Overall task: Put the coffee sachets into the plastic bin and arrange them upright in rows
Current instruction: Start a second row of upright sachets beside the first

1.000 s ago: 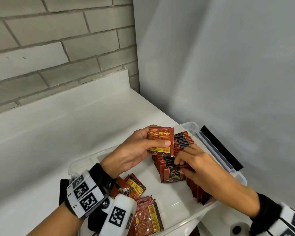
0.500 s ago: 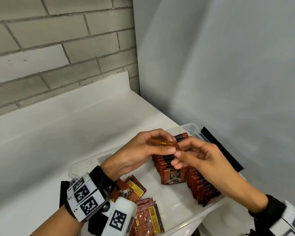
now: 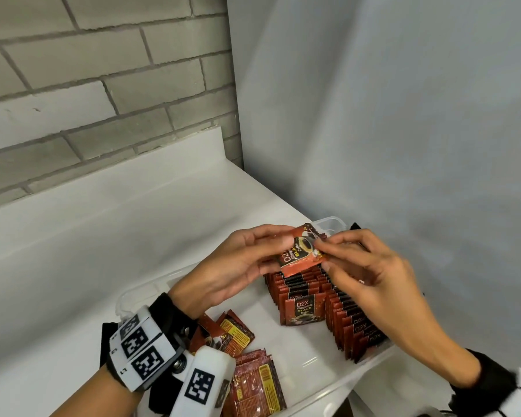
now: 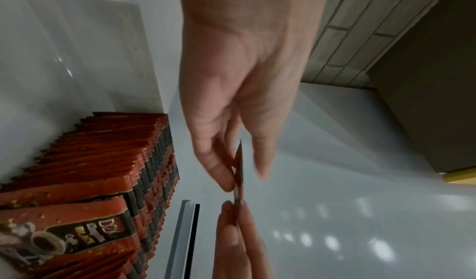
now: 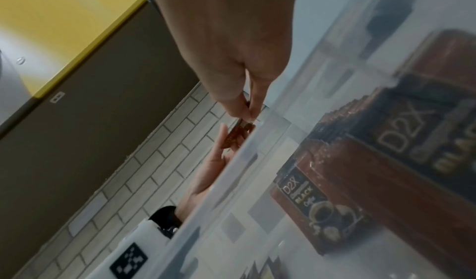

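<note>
One red coffee sachet [image 3: 300, 254] is held above the clear plastic bin [image 3: 139, 291], its printed face turned up. My left hand [image 3: 271, 251] pinches its left edge and my right hand [image 3: 324, 254] pinches its right edge. Edge-on, the same sachet [image 4: 238, 173] shows between both hands' fingertips in the left wrist view, and as a sliver [image 5: 235, 131] in the right wrist view. Below it two rows of upright sachets [image 3: 301, 299] stand in the bin's right half. Several loose sachets [image 3: 253, 377] lie flat at the bin's near left.
The bin sits on a white counter [image 3: 103, 236] in a corner, with a brick wall [image 3: 88, 85] behind and a grey wall [image 3: 388, 130] to the right. A black strip [image 3: 355, 227] lies just beyond the bin's far rim.
The sachet has been turned from back-side up to printed face up. My right hand left the upright rows, rose and took hold of the sachet's right edge.
</note>
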The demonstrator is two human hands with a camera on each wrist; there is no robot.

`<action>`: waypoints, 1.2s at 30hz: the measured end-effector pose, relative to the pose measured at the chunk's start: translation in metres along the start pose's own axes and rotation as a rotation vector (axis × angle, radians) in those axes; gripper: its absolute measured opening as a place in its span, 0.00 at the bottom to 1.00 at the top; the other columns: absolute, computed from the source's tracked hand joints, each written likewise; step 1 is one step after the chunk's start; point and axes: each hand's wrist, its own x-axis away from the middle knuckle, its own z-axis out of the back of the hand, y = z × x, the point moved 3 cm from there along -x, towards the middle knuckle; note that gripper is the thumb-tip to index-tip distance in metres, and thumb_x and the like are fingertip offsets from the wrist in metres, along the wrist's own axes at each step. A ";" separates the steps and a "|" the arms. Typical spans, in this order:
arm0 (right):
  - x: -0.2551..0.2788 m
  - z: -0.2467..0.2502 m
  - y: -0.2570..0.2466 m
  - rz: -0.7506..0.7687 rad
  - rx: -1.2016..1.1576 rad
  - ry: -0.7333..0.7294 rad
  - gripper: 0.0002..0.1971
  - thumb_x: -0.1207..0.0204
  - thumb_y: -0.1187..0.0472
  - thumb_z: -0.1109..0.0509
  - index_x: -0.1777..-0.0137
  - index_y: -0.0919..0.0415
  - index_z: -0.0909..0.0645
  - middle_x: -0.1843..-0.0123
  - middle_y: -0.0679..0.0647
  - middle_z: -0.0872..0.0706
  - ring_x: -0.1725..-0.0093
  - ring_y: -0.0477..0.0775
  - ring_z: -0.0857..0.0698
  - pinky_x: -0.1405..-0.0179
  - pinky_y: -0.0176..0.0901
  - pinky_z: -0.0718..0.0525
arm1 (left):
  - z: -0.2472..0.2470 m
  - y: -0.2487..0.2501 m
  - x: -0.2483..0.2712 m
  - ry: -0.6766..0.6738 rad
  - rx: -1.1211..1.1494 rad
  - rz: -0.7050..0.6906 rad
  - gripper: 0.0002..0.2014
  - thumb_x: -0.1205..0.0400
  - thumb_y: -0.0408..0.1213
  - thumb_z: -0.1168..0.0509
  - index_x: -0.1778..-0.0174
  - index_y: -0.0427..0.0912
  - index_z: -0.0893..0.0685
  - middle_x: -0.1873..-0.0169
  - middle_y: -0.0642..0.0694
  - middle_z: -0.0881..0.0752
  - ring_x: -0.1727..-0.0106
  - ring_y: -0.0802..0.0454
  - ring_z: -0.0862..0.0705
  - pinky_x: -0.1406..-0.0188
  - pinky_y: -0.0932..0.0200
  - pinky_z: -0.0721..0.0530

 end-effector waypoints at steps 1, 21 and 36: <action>0.001 0.000 -0.001 0.001 0.021 -0.024 0.15 0.28 0.57 0.28 0.41 0.51 0.13 0.42 0.39 0.18 0.45 0.35 0.15 0.49 0.24 0.18 | 0.001 0.000 0.000 0.006 -0.048 -0.008 0.19 0.27 0.32 0.31 0.39 0.35 0.16 0.46 0.39 0.11 0.47 0.49 0.12 0.51 0.61 0.13; 0.018 -0.018 -0.017 0.063 0.210 -0.505 0.03 0.21 0.59 0.31 0.54 0.48 0.20 0.58 0.36 0.18 0.57 0.39 0.17 0.61 0.24 0.23 | -0.028 0.004 -0.001 -0.233 -1.171 -0.031 0.08 0.30 0.31 0.21 0.60 0.41 0.14 0.64 0.46 0.11 0.62 0.57 0.14 0.57 0.62 0.16; 0.024 -0.058 0.012 -0.177 0.713 -0.755 0.08 0.14 0.59 0.44 0.50 0.56 0.23 0.47 0.56 0.19 0.56 0.53 0.21 0.52 0.38 0.21 | -0.021 -0.002 -0.001 -0.273 -1.366 -0.118 0.18 0.17 0.30 0.38 0.35 0.53 0.18 0.43 0.58 0.26 0.38 0.58 0.26 0.34 0.63 0.24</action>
